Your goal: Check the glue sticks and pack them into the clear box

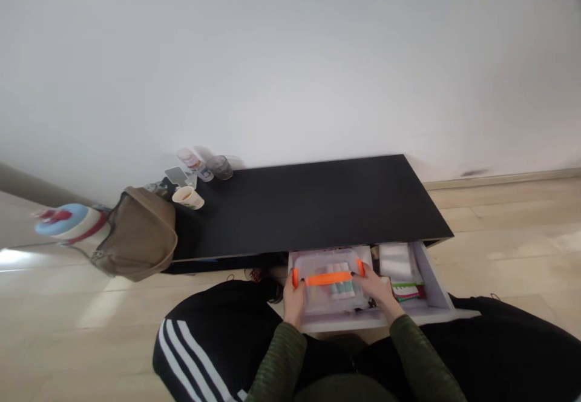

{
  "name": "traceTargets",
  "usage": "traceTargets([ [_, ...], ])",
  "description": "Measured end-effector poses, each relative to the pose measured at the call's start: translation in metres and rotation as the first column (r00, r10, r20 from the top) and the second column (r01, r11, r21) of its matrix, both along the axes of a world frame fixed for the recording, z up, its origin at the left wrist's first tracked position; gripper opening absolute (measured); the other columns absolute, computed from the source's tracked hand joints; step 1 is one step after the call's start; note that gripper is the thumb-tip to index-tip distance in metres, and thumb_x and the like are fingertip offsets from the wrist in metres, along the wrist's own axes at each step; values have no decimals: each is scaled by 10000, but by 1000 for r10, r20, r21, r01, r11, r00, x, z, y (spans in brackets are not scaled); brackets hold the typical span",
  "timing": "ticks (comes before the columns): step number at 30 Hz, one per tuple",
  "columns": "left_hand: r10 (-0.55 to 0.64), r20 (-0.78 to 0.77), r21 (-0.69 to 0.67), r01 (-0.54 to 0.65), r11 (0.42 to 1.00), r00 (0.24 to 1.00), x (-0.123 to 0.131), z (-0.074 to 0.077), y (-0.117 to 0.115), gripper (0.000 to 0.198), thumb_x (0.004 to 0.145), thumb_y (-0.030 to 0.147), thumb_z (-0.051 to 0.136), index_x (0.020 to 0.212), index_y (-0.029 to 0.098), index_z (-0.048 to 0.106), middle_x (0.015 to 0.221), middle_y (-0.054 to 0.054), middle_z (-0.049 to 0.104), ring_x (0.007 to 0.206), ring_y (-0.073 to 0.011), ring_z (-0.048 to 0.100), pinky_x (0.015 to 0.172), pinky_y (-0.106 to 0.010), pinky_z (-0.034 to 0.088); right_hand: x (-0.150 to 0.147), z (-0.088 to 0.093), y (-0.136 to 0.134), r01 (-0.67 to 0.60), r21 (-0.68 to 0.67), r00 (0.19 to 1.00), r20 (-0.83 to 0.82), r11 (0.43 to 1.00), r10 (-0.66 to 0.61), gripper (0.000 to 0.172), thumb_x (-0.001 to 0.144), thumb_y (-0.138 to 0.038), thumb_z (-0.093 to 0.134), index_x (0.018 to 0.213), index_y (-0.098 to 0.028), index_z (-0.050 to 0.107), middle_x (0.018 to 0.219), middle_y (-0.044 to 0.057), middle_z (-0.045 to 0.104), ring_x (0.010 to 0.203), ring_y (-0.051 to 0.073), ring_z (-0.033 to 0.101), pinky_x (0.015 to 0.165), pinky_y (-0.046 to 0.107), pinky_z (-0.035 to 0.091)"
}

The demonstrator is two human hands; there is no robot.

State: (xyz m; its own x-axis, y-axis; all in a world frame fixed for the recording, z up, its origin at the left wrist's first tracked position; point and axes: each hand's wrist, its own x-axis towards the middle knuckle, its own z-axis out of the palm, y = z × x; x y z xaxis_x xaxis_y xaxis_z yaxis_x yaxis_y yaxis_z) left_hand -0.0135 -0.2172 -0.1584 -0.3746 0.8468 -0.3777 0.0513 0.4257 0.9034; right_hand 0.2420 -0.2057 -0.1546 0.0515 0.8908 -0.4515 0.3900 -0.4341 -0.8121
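At drwr (434,282), box (320,300) btwn LH (294,300) + RH (377,288)

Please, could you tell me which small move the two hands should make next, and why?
Probably firm up the hold on the clear box and keep it level before shifting it: the left hand and right hand are at its opposite sides, things show inside it, and other items lie beside it in the open drawer.

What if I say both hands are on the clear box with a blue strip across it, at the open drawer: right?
Almost: the head view shows an orange strip, not blue. The left hand and right hand are on the clear box at the open drawer.
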Motion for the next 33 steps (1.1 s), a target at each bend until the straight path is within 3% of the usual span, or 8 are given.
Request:
traceTargets([
  [6, -11, -48, -39, 9, 999, 999, 6, -7, 12, 515, 778, 130, 585, 1291, 168, 550, 1430, -128, 521, 1377, -233, 429, 1170, -356, 275, -9, -26, 22, -4, 12, 999, -34, 1000, 4, 461, 741, -227, 525, 1196, -183, 583, 1160, 95, 682, 1160, 259, 594, 1043, 354, 425],
  [13, -74, -97, 7, 75, 997, 993, 8, -12, 20, 527, 766, 108, 572, 1291, 144, 536, 1430, -156, 507, 1378, -246, 424, 1184, -384, 249, -7, -32, 27, -6, -13, 1000, 8, 1000, 6, 479, 759, -237, 522, 1233, -200, 572, 1199, 82, 663, 1185, 258, 583, 1041, 352, 436],
  [18, -100, -196, 97, 121, 988, 976, 12, 10, 12, 453, 743, 114, 586, 1187, 196, 609, 1384, -114, 540, 1373, -241, 422, 1181, -390, 264, -4, -31, 19, -8, -20, 998, 58, 1000, 9, 519, 733, -214, 540, 1250, -179, 563, 1278, 112, 620, 1238, 269, 546, 1100, 364, 370],
  [22, -316, -114, 107, 328, 939, 942, 28, 38, -14, 323, 785, 196, 556, 1095, 216, 646, 1239, -97, 632, 1218, -232, 556, 1080, -391, 392, -1, -24, 4, 17, -5, 994, 108, 1000, -17, 566, 767, -264, 516, 1320, -146, 508, 1377, 138, 548, 1296, 265, 498, 1092, 376, 375],
  [24, -480, 74, -5, 482, 876, 874, 40, 50, -33, 242, 821, 292, 531, 1001, 197, 662, 995, -88, 700, 937, -210, 661, 879, -356, 508, 1, -16, -2, 39, 19, 995, 89, 999, -41, 551, 770, -281, 511, 1304, -147, 519, 1370, 141, 552, 1289, 259, 506, 1059, 367, 410],
  [27, -599, 328, -169, 669, 724, 731, 57, 61, -59, 333, 845, 432, 492, 968, 173, 663, 856, -68, 708, 708, -178, 653, 658, -300, 508, 2, 0, -8, 39, 85, 999, 29, 996, -42, 445, 772, -282, 494, 1192, -164, 580, 1263, 130, 628, 1193, 241, 580, 997, 342, 457],
  [31, -860, 79, -339, 825, 453, 505, 69, 68, -72, 285, 828, 360, 500, 789, 179, 716, 813, -67, 726, 800, -208, 653, 741, -307, 467, -3, 23, -18, -87, 38, 996, -12, 995, 88, 207, 804, -337, 482, 908, -213, 611, 848, 56, 718, 795, 208, 683, 730, 300, 523],
  [33, -916, -75, -408, 827, 388, 394, 71, 69, -70, 286, 835, 298, 473, 794, 194, 736, 862, -83, 739, 873, -227, 653, 799, -319, 445, -9, 33, -27, -170, -71, 984, -73, 983, 165, 172, 828, -353, 456, 798, -222, 564, 669, 13, 671, 565, 170, 636, 550, 263, 475],
])
